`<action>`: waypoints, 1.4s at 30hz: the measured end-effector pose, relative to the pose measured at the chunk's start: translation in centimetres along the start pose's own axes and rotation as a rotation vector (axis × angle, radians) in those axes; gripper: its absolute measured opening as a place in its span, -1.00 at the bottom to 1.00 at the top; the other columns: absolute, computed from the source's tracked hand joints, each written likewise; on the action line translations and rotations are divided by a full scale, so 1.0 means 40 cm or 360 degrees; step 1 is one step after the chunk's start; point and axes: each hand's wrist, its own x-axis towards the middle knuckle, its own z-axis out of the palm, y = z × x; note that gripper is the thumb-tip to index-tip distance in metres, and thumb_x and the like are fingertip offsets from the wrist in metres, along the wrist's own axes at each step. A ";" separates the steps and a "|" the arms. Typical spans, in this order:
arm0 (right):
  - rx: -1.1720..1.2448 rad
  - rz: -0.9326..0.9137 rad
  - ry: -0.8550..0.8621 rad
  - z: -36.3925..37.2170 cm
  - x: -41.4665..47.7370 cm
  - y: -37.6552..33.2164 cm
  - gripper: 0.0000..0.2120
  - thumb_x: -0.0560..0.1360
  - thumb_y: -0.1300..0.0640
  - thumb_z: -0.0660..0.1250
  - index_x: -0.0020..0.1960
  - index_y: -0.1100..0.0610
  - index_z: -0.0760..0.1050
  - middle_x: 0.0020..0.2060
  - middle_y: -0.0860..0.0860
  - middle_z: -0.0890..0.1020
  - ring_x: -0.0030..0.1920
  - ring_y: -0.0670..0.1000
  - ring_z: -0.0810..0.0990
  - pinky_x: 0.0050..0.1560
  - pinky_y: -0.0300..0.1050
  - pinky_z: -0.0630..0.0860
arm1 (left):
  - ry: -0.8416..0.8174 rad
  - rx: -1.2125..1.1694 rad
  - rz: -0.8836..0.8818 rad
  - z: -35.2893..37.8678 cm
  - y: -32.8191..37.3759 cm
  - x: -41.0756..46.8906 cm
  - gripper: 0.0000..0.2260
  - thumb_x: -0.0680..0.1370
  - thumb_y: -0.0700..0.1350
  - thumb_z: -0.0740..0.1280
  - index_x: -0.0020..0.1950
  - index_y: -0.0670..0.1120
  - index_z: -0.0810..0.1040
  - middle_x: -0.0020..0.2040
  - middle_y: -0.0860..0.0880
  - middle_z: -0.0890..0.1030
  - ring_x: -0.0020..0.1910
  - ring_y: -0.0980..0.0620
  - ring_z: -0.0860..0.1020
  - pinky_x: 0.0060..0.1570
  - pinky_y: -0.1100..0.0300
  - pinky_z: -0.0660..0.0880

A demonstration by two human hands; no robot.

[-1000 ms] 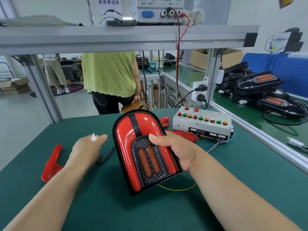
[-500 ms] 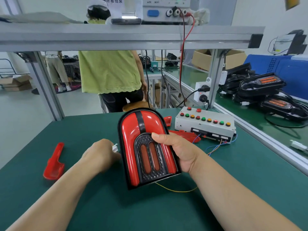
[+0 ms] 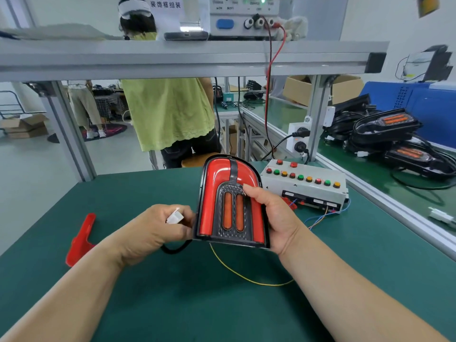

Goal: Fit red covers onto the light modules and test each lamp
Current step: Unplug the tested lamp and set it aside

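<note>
Change: left hand [image 3: 153, 230] drawing in beside the lamp [image 3: 230, 201], now more upright.
Left: pinching white plug [image 3: 174, 216], just off lamp's left edge.
Right: right hand [image 3: 276, 218] clasping lamp's right side.

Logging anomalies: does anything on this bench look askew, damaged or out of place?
Nothing damaged or spilled. The red cover sits evenly on the lamp. Only loose ends: a red part lies alone at the left of the mat, and a yellow wire trails across it.
</note>
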 end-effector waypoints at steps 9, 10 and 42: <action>0.0126 -0.0044 -0.0118 0.000 -0.004 0.005 -0.61 0.32 0.02 0.49 0.06 0.21 0.70 0.05 0.22 0.70 0.01 0.21 0.71 0.00 0.16 0.63 | -0.0114 -0.0161 0.0015 0.004 -0.032 0.014 -0.80 0.48 -0.34 0.39 0.08 -0.39 0.56 -0.04 -0.31 0.65 -0.08 -0.06 0.59 0.05 0.03 0.55; 0.0138 -0.0055 -0.0129 0.000 -0.005 0.004 -0.61 0.31 0.03 0.50 0.06 0.22 0.71 0.04 0.23 0.70 0.00 0.22 0.71 0.00 0.17 0.63 | -0.0131 -0.0181 -0.0013 0.009 -0.037 0.016 -0.86 0.52 -0.37 0.37 0.06 -0.38 0.56 -0.13 -0.22 0.67 -0.17 -0.03 0.60 -0.11 0.16 0.54; -0.0349 0.0005 -0.0057 0.044 0.003 0.025 -0.76 0.46 0.14 0.45 0.10 0.19 0.66 -0.02 0.20 0.71 -0.10 0.15 0.72 -0.09 0.08 0.66 | 0.0594 -0.0836 -0.0291 0.060 -0.015 0.074 -0.68 0.66 -0.10 0.19 -0.06 -0.15 0.72 -0.07 -0.23 0.71 -0.17 -0.16 0.70 -0.19 0.04 0.61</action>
